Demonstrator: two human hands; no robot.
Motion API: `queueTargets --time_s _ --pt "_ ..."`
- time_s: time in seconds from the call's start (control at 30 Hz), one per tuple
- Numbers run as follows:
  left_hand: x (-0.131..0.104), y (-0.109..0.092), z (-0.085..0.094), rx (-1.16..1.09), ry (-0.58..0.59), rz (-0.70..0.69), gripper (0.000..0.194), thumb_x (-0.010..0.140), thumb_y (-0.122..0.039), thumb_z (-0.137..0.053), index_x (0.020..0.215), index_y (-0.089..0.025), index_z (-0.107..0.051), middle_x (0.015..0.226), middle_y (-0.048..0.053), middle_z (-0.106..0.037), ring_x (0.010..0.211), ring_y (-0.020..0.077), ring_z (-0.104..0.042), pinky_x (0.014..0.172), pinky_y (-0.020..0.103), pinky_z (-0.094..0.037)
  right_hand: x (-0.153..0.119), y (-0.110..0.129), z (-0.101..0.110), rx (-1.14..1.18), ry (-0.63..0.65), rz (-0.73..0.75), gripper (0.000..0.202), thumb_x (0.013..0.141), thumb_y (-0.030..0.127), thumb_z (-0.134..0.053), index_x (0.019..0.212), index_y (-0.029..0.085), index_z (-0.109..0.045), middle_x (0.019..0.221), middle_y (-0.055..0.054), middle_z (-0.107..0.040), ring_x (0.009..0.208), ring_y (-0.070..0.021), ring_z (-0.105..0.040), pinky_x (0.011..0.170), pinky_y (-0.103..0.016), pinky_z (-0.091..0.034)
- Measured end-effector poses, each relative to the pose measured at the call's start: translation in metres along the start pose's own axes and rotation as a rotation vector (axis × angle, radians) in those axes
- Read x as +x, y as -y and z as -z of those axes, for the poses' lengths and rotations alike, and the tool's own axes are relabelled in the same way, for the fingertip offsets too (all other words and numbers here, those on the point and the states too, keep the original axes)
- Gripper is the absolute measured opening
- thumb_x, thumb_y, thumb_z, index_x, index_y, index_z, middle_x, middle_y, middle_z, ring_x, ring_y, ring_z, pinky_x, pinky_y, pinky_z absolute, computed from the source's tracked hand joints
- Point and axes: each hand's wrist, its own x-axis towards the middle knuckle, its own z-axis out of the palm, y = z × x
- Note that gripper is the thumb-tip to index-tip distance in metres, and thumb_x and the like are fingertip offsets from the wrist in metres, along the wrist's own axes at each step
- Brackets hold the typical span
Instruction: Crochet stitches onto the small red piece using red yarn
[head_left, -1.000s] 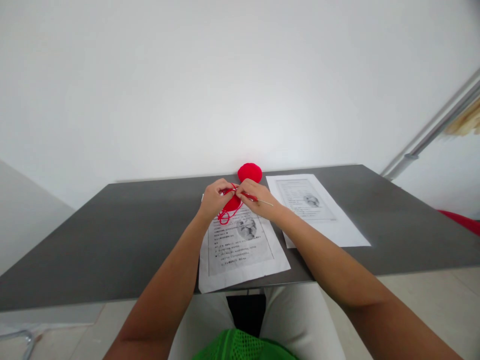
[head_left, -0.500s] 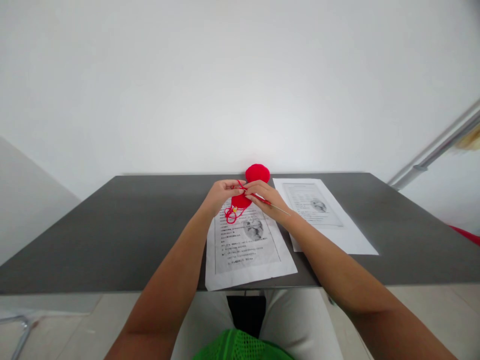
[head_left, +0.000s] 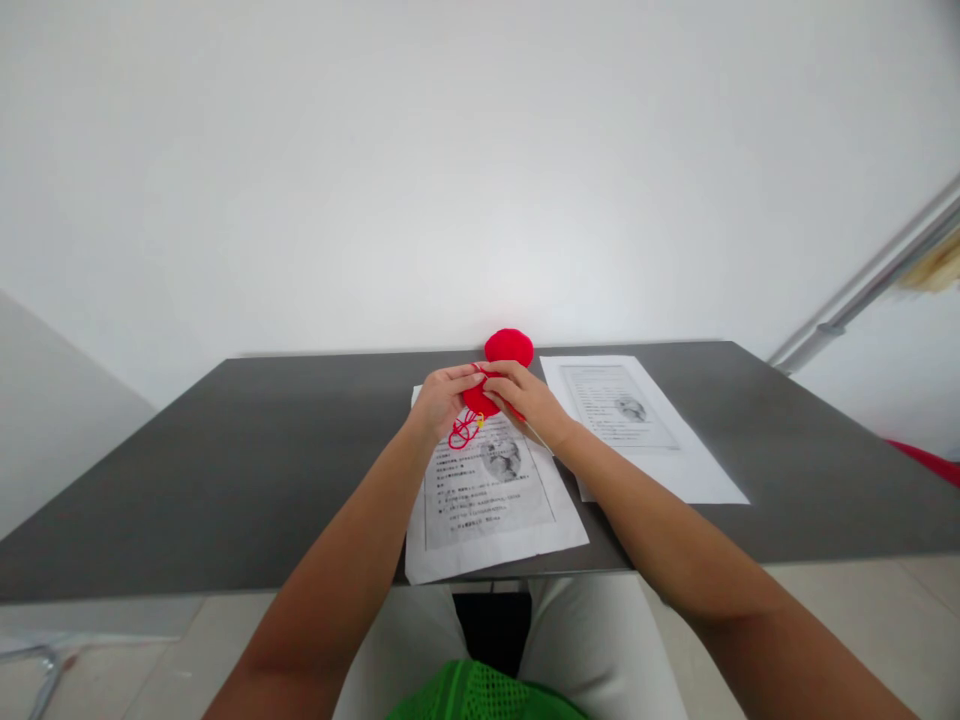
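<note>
My left hand pinches the left edge of a small red crochet piece. In my right hand is a crochet hook, its thin metal shaft sticking out toward the wrist. The hook's tip is hidden by the fingers at the piece's upper edge. Loops of red yarn hang below the piece, with a small yellow marker beside them. Behind the hands, against the wall, sits a ball of red yarn.
Under the hands lies a printed sheet reaching the front edge of the dark table. A second printed sheet lies to the right. A white wall rises behind the table; a grey metal pole slants at the right.
My right hand has turned and drawn closer to the left, and the hook's shaft now points more steeply down. The red piece has tilted slightly. The view has shifted a little.
</note>
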Motion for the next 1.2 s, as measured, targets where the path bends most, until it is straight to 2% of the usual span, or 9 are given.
queueTargets --time_s 0.13,0.3,0.47,0.57,0.77,1.03,1.2 --pt "0.003 0.004 -0.001 0.124 -0.095 -0.118 0.031 0.058 -0.023 -0.080 0.085 -0.012 -0.072 0.077 0.006 -0.075 0.074 0.0179 -0.068 0.078 0.032 -0.054 0.003 0.007 0.001 -0.082 -0.021 0.053 0.015 0.095 0.023 -0.047 0.103 0.020 -0.060 0.112 -0.012 -0.062 0.107 -0.0231 -0.059 0.093 -0.041 -0.051" --pt "0.007 0.004 0.004 0.500 -0.177 -0.208 0.033 0.066 -0.020 -0.072 0.098 -0.012 -0.072 0.077 0.004 -0.073 0.075 0.0188 -0.067 0.078 0.033 -0.053 0.005 0.010 0.002 -0.118 -0.058 0.101 0.013 0.097 0.023 -0.045 0.098 0.019 -0.058 0.103 -0.013 -0.063 0.101 -0.0231 -0.059 0.090 -0.039 -0.051" --pt "0.009 0.000 0.014 0.905 -0.201 -0.377 0.026 0.073 -0.017 -0.066 0.097 -0.014 -0.074 0.085 0.007 -0.073 0.081 0.0202 -0.066 0.083 0.035 -0.052 0.004 0.007 -0.001 -0.032 -0.093 0.040 0.010 0.095 0.025 -0.051 0.093 0.021 -0.060 0.100 -0.010 -0.068 0.098 -0.0229 -0.061 0.089 -0.040 -0.050" --pt "0.008 -0.004 0.019 1.053 -0.180 -0.448 0.022 0.074 -0.015 -0.063 0.092 -0.017 -0.075 0.089 0.007 -0.072 0.081 0.0195 -0.065 0.082 0.034 -0.051 0.003 0.007 -0.002 0.063 -0.096 -0.051 0.009 0.092 0.024 -0.054 0.092 0.021 -0.063 0.097 -0.009 -0.071 0.095 -0.0220 -0.064 0.087 -0.039 -0.050" --pt "0.008 -0.007 0.025 1.128 -0.101 -0.477 0.017 0.075 -0.015 -0.063 0.086 -0.020 -0.075 0.080 0.004 -0.069 0.076 0.0178 -0.062 0.078 0.031 -0.049 0.005 0.008 0.001 0.237 -0.068 -0.336 0.014 0.088 0.029 -0.059 0.087 0.019 -0.068 0.081 -0.004 -0.072 0.077 -0.0180 -0.065 0.072 -0.031 -0.050" --pt "0.010 -0.010 0.028 1.116 -0.014 -0.427 0.018 0.075 -0.019 -0.062 0.086 -0.019 -0.076 0.079 0.004 -0.069 0.076 0.0182 -0.063 0.074 0.029 -0.048 0.011 0.010 0.015 0.220 0.070 -0.290 0.015 0.087 0.027 -0.058 0.086 0.018 -0.070 0.083 -0.005 -0.073 0.077 -0.0184 -0.065 0.074 -0.032 -0.048" --pt "0.009 -0.010 0.027 1.134 0.020 -0.438 0.019 0.074 -0.021 -0.062 0.086 -0.020 -0.076 0.075 0.002 -0.068 0.074 0.0174 -0.061 0.073 0.029 -0.046 0.013 0.011 0.021 0.326 0.044 -0.357 0.013 0.084 0.026 -0.061 0.081 0.018 -0.070 0.079 -0.003 -0.071 0.075 -0.0175 -0.063 0.073 -0.032 -0.048"
